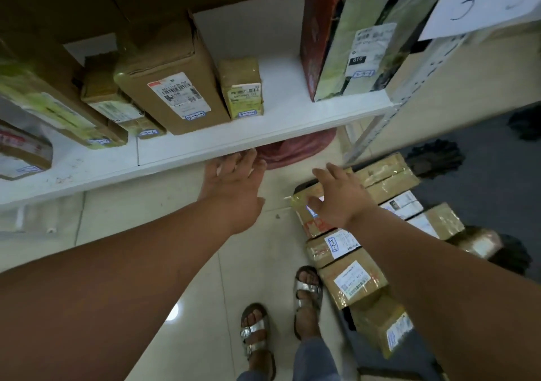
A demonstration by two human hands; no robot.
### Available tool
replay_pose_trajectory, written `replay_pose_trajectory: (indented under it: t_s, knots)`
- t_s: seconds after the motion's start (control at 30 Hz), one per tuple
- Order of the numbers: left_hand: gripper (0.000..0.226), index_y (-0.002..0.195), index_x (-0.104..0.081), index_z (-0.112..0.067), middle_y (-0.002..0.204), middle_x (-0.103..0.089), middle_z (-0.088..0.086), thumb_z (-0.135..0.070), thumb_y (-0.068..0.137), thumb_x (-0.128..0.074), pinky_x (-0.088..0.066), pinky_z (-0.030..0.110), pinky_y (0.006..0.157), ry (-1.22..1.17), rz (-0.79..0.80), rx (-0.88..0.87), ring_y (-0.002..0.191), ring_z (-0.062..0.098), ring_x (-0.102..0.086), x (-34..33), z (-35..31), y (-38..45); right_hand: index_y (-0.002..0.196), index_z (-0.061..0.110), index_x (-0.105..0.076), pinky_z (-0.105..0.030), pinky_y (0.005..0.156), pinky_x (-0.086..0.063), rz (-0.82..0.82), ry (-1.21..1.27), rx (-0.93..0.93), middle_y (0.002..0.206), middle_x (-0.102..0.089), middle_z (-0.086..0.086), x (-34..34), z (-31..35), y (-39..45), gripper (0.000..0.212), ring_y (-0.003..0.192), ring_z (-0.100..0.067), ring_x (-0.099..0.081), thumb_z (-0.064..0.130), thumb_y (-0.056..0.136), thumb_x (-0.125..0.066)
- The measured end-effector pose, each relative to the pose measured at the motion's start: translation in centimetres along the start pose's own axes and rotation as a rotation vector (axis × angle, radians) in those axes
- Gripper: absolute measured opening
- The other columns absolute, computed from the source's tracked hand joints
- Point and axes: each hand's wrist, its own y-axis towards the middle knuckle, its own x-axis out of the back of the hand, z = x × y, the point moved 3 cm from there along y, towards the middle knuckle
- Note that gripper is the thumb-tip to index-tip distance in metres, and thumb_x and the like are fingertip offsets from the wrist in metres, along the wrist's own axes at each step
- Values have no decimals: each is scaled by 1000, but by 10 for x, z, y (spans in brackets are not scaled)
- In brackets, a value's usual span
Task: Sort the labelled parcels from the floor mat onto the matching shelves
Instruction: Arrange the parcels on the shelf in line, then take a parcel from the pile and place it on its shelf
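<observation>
— Reaching down from the head view: left hand, fingers spread and relaxed, holding nothing, just below the white shelf edge.

— And the right hand?

— Open too, fingers splayed over a taped parcel among the brown parcels crowding the dark floor mat. Contact unclear. Labelled boxes standing upright on the shelf.

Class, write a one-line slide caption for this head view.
Both open hands, left and right, reach toward taped parcels below a white shelf.
</observation>
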Motion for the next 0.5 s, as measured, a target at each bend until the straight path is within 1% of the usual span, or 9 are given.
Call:
replay_pose_trajectory:
  t_s: [0.1,0.3,0.37,0.5]
  knots:
    - [70,158,4,-27,164,19,-2,-50,102,-32,-4,48,120,17,58,-52,152,23,7,-18,-17,-29,152,25,-27,-46,115,-27,15,57,-70,162,-17,-6,-27,-13,-39,66,144,-33,-24,47,94,-51]
    - [69,158,5,-28,165,14,-2,-50,102,-30,-8,48,120,61,102,-153,151,23,3,-47,-63,-61,152,27,-27,-45,116,-26,74,125,-208,161,-19,-5,-69,-64,-114,64,145,-31,-22,48,95,-48]
    - [69,158,3,-29,166,10,-2,-51,101,-31,-10,47,119,75,106,-187,151,23,0,-54,-85,-64,154,25,-25,-45,117,-25,82,134,-262,162,-17,-5,-79,-88,-134,66,146,-31,-19,49,96,-46]
    - [69,157,-5,-28,165,1,-1,-53,100,-35,-16,47,116,131,85,-260,149,23,-8,-66,-136,-65,151,23,-30,-46,115,-30,95,203,-372,159,-23,-6,-102,-141,-169,63,144,-31,-24,49,96,-47]
